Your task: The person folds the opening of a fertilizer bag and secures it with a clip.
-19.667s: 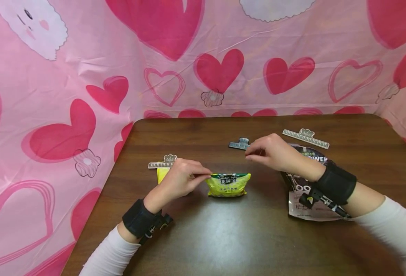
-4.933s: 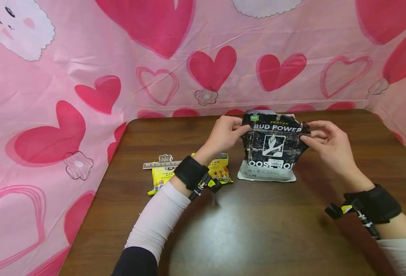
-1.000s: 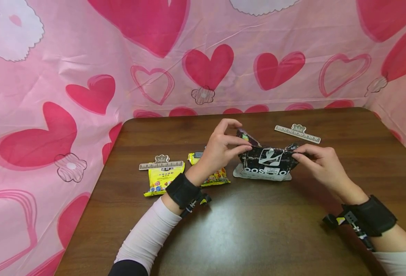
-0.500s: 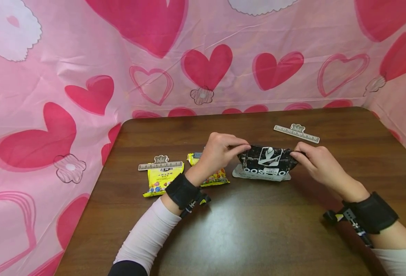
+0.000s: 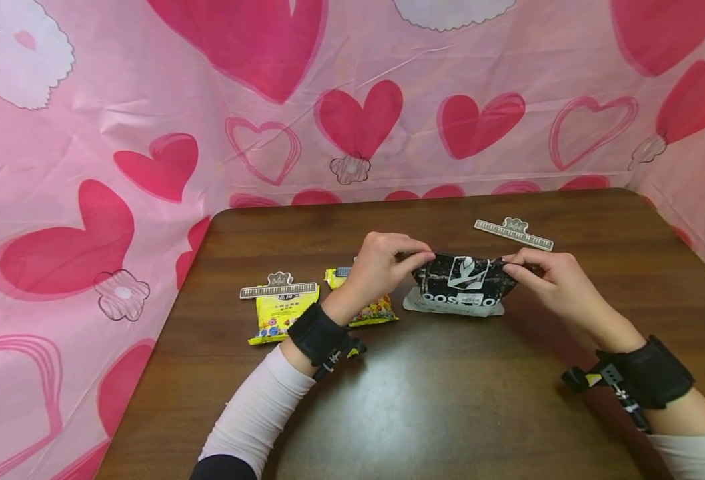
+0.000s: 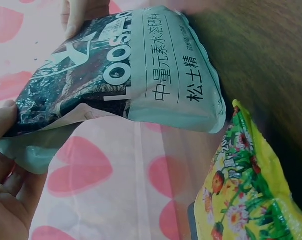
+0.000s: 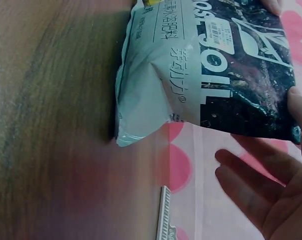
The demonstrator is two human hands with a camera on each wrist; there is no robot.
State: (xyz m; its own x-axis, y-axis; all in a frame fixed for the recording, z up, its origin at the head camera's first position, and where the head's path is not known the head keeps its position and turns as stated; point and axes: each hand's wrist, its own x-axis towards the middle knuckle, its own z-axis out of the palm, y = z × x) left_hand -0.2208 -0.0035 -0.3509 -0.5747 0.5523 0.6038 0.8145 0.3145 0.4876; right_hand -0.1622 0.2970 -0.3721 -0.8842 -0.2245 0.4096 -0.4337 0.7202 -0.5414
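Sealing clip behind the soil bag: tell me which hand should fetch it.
Right, probably. The sealing clip lies just beyond the right hand, while the left hand pinches the soil bag at its far corner and could keep the fold down.

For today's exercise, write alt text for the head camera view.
Two hands, left hand and right hand, pinch the folded top of a black soil bag on a brown table. Two clipped yellow packets lie left; a loose clip lies behind.
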